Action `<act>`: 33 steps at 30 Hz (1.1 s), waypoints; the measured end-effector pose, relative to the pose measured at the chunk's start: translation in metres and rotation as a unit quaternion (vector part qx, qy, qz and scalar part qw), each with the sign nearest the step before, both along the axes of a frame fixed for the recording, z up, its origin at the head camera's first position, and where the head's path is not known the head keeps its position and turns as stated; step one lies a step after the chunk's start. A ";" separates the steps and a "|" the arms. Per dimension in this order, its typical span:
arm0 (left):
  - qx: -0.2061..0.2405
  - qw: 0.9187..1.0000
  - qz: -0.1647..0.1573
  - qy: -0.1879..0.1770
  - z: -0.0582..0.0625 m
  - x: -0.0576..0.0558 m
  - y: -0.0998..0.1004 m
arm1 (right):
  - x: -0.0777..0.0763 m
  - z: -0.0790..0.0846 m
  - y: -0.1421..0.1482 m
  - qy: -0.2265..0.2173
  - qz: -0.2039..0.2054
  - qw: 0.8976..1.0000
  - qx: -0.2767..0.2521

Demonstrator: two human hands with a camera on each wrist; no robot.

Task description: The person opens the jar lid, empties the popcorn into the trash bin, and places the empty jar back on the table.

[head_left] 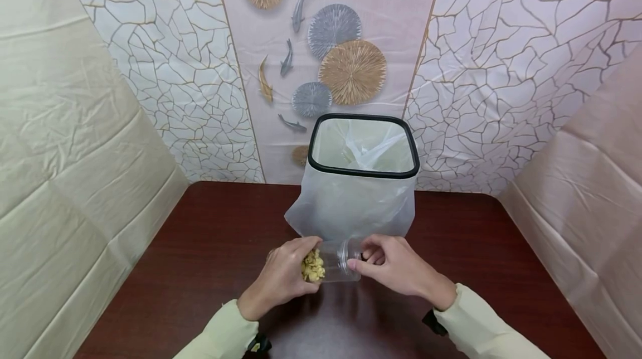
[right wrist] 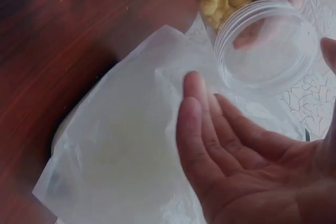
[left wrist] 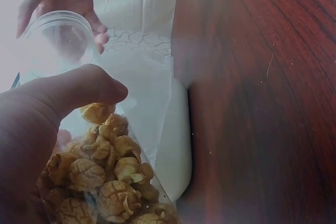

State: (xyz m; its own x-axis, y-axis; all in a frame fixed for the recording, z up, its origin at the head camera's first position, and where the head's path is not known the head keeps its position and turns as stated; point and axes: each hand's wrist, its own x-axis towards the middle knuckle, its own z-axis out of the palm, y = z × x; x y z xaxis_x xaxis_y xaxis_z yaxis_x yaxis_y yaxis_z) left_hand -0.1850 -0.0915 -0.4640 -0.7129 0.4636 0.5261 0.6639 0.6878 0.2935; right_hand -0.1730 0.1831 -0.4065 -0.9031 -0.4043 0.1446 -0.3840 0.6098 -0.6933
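My left hand [head_left: 285,271] grips a clear plastic jar [head_left: 333,263] that lies tipped on its side above the table. Caramel-coloured popcorn [left wrist: 113,177] fills the part of the jar by the left palm, and the left thumb lies across the wall. The threaded mouth [right wrist: 265,51] of the jar points towards the right and carries no lid. Beside that mouth is my right hand [head_left: 403,267], its fingers loosely bent. In the right wrist view those fingers [right wrist: 226,145] are apart from the jar and hold nothing.
Just behind the hands stands a bin with a black rim [head_left: 361,172], lined with a whitish plastic bag [head_left: 358,208] that hangs over its front. The dark red wooden table [head_left: 200,247] extends to both sides. Patterned cloth [head_left: 175,69] hangs behind it.
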 end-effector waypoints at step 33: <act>0.054 0.993 -0.076 -0.073 0.013 0.001 0.009 | 0.002 0.021 0.020 0.310 0.163 0.929 0.118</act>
